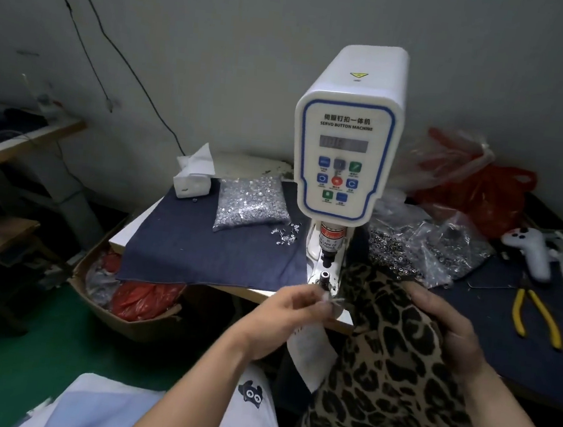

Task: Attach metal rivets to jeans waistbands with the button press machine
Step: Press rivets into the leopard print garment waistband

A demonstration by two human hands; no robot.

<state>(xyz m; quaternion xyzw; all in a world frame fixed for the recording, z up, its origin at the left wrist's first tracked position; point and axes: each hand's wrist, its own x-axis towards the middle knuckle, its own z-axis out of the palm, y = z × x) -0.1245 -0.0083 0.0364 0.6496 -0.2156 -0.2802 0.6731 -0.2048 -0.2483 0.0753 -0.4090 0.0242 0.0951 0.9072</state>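
Observation:
The white servo button machine (348, 130) stands at the middle of the table, its lower die (325, 276) just below the punch. A leopard-print garment (393, 355) hangs from the table's front edge down to my lap. My right hand (447, 329) grips its upper edge to the right of the die. My left hand (284, 310) is blurred, fingertips pinched together on a small metal rivet (328, 300) just in front of the die. A clear bag of silver rivets (252, 203) lies left of the machine, with a few loose ones (284, 236) beside it.
Dark denim cloth (201, 250) covers the table top. Bags of metal rings (441, 249), a red plastic bag (481, 194), a white controller (534, 251) and yellow pliers (535, 317) lie to the right. A tissue box (192, 179) sits at back left. A cardboard box (120, 301) stands on the floor.

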